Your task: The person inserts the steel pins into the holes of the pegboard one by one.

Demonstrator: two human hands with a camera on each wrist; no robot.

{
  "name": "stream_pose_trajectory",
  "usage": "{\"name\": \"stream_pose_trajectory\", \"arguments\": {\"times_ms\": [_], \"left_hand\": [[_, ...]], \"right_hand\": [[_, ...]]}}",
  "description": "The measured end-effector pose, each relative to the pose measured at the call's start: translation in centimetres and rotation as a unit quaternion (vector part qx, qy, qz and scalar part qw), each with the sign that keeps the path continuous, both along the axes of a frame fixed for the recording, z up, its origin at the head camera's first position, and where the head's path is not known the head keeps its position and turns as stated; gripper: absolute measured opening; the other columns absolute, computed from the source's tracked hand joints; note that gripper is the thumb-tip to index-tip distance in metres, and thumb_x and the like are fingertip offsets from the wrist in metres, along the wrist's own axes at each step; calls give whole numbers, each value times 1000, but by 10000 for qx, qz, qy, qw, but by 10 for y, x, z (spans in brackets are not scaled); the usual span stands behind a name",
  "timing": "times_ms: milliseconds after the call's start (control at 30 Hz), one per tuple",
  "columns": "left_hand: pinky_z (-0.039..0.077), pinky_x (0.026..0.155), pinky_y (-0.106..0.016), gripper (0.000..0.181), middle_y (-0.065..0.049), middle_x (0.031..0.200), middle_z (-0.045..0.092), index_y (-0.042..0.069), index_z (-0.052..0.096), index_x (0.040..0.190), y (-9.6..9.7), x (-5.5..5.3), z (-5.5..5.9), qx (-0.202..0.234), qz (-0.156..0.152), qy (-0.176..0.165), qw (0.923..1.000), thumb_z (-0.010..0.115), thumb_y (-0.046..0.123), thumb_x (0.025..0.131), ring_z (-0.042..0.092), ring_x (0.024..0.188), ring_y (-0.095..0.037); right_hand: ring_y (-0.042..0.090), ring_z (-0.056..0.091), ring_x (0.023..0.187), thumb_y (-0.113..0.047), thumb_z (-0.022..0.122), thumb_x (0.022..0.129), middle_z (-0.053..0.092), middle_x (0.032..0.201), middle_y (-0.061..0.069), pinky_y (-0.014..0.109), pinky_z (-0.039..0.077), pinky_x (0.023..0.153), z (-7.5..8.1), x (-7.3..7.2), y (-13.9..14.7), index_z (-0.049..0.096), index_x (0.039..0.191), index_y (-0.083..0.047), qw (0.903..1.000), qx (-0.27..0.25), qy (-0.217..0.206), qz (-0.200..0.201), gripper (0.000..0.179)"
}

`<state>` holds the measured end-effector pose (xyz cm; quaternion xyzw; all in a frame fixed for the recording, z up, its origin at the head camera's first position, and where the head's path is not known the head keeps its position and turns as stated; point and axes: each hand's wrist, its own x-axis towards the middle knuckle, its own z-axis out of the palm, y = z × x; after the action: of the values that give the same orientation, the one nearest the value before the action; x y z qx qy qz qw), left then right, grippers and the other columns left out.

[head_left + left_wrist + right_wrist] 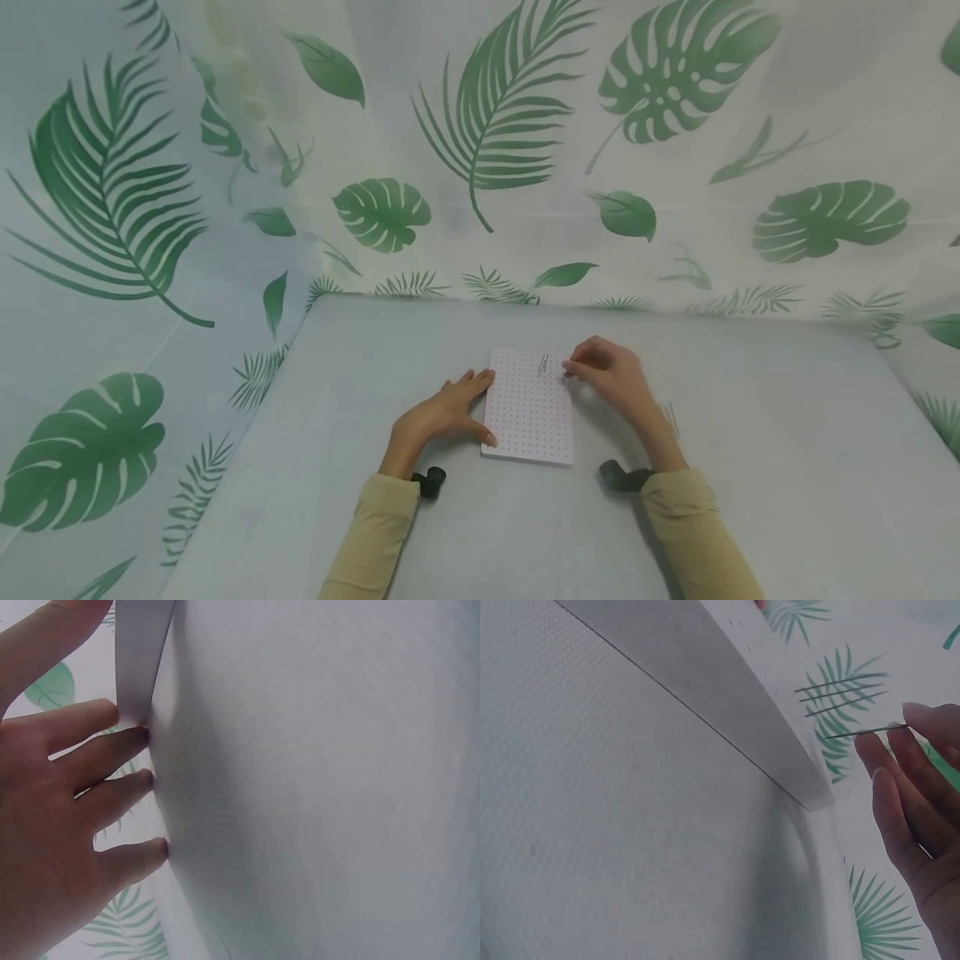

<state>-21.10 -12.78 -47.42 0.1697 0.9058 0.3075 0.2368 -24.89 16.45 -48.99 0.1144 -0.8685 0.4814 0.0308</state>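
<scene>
A white block (528, 408) with a grid of small dots on top lies on the table. Thin dark needle-like sticks (844, 694) stand up from its far right part. My left hand (446, 412) is spread along the block's left side, its thumb at the near left corner and its fingertips at the far left edge. Just off the far right edge, my right hand (611, 375) pinches another thin needle-like stick (866, 732) between thumb and fingers. In the left wrist view, the left fingers (124, 795) are extended, their tips reaching down beside the block's side.
A few thin sticks (670, 419) lie on the white table (787, 467) beside the right forearm. Black wrist devices (431, 482) sit below both hands. Leaf-patterned white curtains (517, 133) hang behind and to the sides.
</scene>
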Motion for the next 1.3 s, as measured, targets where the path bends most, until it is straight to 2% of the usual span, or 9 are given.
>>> {"name": "stream_pose_trajectory", "arguments": {"times_ms": [133, 367, 533, 700, 1133, 1300], "left_hand": [[8, 131, -51, 108, -8, 171, 23, 7, 27, 163, 0, -2, 2, -10, 39, 32, 10000, 90, 28, 79, 11, 161, -29], [8, 131, -52, 107, -9, 171, 23, 6, 27, 163, -1, -1, 0, -6, -14, -65, 10000, 90, 28, 79, 11, 161, -30], [8, 131, -52, 108, -9, 171, 23, 7, 27, 163, -1, -1, -2, 7, 32, -12, 10000, 91, 28, 79, 11, 161, -29], [6, 132, -50, 109, -6, 172, 21, 10, 25, 164, 0, -2, -4, -6, 54, -61, 10000, 90, 29, 79, 9, 161, -27], [6, 132, -50, 108, -6, 172, 21, 9, 25, 164, 1, -2, -2, -75, 2, -55, 10000, 90, 30, 79, 9, 161, -28], [7, 132, -51, 108, -7, 172, 21, 9, 25, 164, 1, -2, -1, -93, -7, -60, 9999, 90, 29, 80, 10, 161, -29]], "right_hand": [[15, 72, 82, -13, 78, 92, 77, 92, 9, 18, 54, 70, 2, -3, -3, 68, 95, -8, 10000, -54, 69, 45, 11], [12, 72, 80, -13, 78, 91, 77, 94, 8, 16, 53, 73, 3, -3, -8, 69, 95, -8, 10000, 34, -64, -30, 11], [14, 71, 81, -13, 78, 92, 77, 93, 9, 17, 53, 72, 3, -5, -10, 70, 94, -7, 10000, 5, 65, 52, 11], [17, 73, 84, -13, 78, 91, 77, 95, 11, 16, 55, 73, 1, -7, -14, 70, 95, -6, 9999, -67, 13, 84, 12], [22, 76, 83, -11, 79, 90, 78, 93, 11, 17, 56, 70, 0, -9, -24, 71, 94, -6, 9999, -77, 101, 9, 10], [18, 75, 81, -12, 79, 90, 79, 92, 9, 17, 55, 72, -2, -9, -24, 72, 94, -8, 10000, 7, 49, -26, 10]]}}
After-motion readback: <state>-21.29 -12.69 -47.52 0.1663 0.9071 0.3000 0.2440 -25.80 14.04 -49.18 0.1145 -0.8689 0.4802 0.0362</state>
